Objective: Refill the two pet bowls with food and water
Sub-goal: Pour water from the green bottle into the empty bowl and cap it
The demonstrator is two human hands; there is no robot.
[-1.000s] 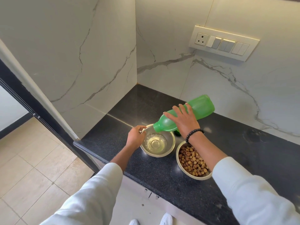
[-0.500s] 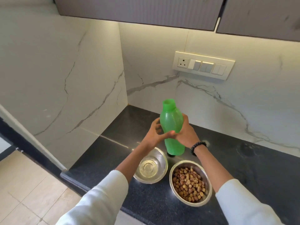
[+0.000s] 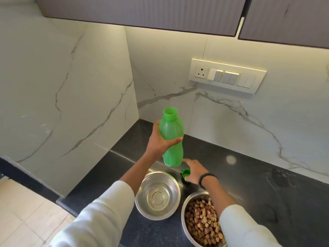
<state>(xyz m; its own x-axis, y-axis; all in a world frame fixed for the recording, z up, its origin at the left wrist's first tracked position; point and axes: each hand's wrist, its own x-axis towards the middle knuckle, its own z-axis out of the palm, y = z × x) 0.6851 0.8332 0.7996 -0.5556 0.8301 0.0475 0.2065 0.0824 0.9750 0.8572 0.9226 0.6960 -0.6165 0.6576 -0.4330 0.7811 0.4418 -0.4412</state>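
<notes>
Two steel bowls stand side by side near the front edge of your counter: the water bowl [image 3: 157,195] on the left holds clear water, and the food bowl [image 3: 203,220] just beside it on the right is filled with brown kibble [image 3: 203,223]. Behind them you hold the green bottle [image 3: 171,138] upright above the counter, its mouth uncovered and pointing up. The green cap [image 3: 185,174] is low behind the water bowl, at your right hand.

The black countertop [image 3: 249,184] is dark speckled stone and shiny; it runs into a corner of white marble wall [image 3: 71,86] with grey veins. A switch panel [image 3: 227,75] with one socket and several rocker switches is fixed to the back wall on the right. Grey upper cabinets [image 3: 142,9] hang above, with a strip of light under them. At the lower left you can see beige floor tiles [image 3: 26,211]. No writing can be read on the bottle or on the panel.

Your left hand [image 3: 160,139] is wrapped around the middle of the bottle, thumb across its front, forearm reaching up from a white sleeve [image 3: 99,221]. Your right hand [image 3: 195,171] is low over the counter, fingers curled on the cap, palm down. A black bead bracelet [image 3: 206,178] sits on that wrist, and the forearm passes over the food bowl.
</notes>
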